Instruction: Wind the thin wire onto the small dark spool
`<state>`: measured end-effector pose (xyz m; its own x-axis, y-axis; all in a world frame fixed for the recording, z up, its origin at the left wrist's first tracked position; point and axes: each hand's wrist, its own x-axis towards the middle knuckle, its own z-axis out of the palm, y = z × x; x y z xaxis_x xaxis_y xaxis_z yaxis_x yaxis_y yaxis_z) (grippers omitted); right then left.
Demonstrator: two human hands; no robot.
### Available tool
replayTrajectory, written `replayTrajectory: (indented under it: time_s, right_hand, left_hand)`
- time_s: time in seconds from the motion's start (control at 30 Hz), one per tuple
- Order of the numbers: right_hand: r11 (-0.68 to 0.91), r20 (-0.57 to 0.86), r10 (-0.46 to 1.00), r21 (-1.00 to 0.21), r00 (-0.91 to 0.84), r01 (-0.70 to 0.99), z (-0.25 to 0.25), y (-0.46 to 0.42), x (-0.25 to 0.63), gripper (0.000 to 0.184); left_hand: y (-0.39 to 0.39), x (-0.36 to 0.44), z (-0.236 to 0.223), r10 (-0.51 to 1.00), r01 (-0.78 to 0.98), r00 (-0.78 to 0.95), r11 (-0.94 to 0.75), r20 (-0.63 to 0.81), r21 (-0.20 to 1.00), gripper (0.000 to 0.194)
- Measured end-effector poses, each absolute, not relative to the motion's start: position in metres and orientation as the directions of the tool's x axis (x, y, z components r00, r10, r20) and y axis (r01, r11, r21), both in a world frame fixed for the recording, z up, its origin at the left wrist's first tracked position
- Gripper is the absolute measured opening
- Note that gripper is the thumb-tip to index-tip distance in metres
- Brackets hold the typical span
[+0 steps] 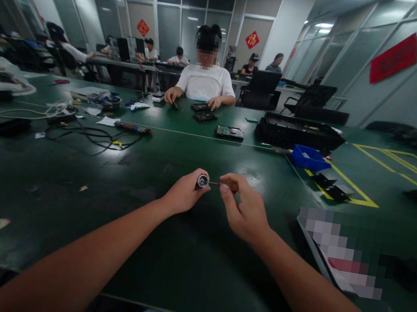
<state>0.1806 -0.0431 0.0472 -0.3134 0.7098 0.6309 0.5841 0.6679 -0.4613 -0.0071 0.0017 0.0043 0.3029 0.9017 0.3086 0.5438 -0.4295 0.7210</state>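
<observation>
My left hand point(185, 192) is closed around a small dark cylinder with a silver-rimmed round end point(202, 181) that faces me. Some small parts show inside the rim, too small to name. Just to the right, my right hand point(245, 205) pinches a thin screwdriver point(215, 182) with a slim metal shaft and a bit of red near the fingers. Its shaft points left and reaches the rim of the cylinder; whether it touches anything inside I cannot tell. The screwdriver's handle is mostly hidden by my fingers. Both hands are held above the green table point(147, 236).
Across the table a person in a white shirt point(205, 83) handles dark parts near a hard drive point(229, 132). Black trays point(300, 133) and a blue bin point(309, 158) stand back right. Cables point(91, 137) and a tool point(133, 128) lie left. A blurred-out flat item point(336, 252) lies right.
</observation>
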Motion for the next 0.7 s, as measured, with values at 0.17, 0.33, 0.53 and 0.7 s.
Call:
replayTrajectory:
  time_s: [0.17,0.33,0.53,0.7]
  right_hand:
    - [0.634,0.611,0.750,-0.555,-0.253,0.539,0.047,-0.045,0.179,0.021]
    - [0.460,0.477,0.877,-0.865,0.046,0.200,0.034,-0.027,0.178,0.027]
    - [0.301,0.291,0.947,-0.952,0.136,-0.059,0.025,-0.008,0.183,0.028]
    - [0.457,0.482,0.866,-0.872,0.135,0.177,0.032,-0.023,0.179,0.025]
  left_hand:
    - [0.002,-0.007,0.006,0.908,0.547,0.298,-0.415,0.294,0.728,0.017]
    - [0.001,-0.008,0.008,0.891,0.535,0.314,-0.452,0.329,0.714,0.014]
    - [0.001,-0.009,0.007,0.897,0.569,0.290,-0.442,0.333,0.693,0.017]
    - [0.000,-0.008,0.007,0.910,0.549,0.279,-0.413,0.307,0.727,0.015]
